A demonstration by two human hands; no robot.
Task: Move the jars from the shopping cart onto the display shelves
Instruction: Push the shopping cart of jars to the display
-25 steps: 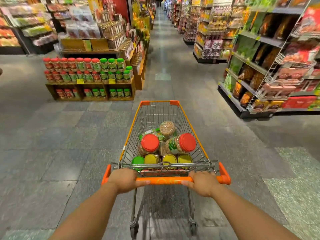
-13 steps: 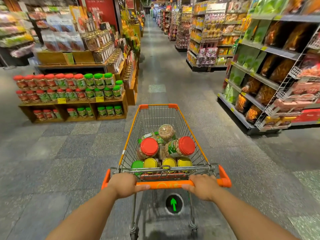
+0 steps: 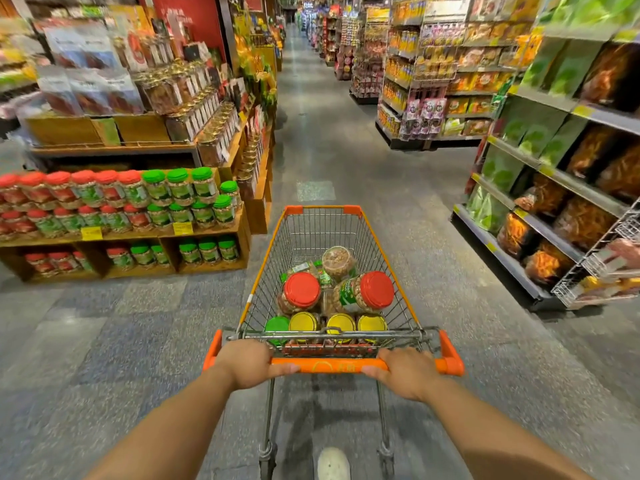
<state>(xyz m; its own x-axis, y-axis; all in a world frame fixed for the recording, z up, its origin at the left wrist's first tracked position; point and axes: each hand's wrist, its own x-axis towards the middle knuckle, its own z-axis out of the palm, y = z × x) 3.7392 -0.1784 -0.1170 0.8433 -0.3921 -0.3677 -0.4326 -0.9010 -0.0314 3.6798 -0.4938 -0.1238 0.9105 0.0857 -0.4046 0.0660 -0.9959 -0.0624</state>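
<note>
An orange-trimmed wire shopping cart (image 3: 388, 244) stands in front of me in the aisle. Several jars lie in it: two with red lids (image 3: 302, 289), three with yellow lids (image 3: 341, 323), one with a green lid (image 3: 277, 323) and one seen bottom-up (image 3: 338, 262). My left hand (image 3: 247, 363) grips the left part of the orange handle (image 3: 329, 366). My right hand (image 3: 405, 372) grips the right part. Wooden display shelves (image 3: 207, 232) at the left hold rows of red-lidded jars (image 3: 83, 188) and green-lidded jars (image 3: 180, 187).
Tall shelving with bagged snacks (image 3: 554, 209) lines the right side, a wire rack (image 3: 602, 271) jutting out near the cart. The grey tiled aisle (image 3: 322, 133) runs straight ahead. Packaged goods are stacked above the wooden display (image 3: 145, 95). My shoe (image 3: 333, 464) shows under the cart.
I have pushed the cart forward along the aisle. The jar display at the left and the shelving at the right have come closer. Both hands keep their grip on the handle.
</note>
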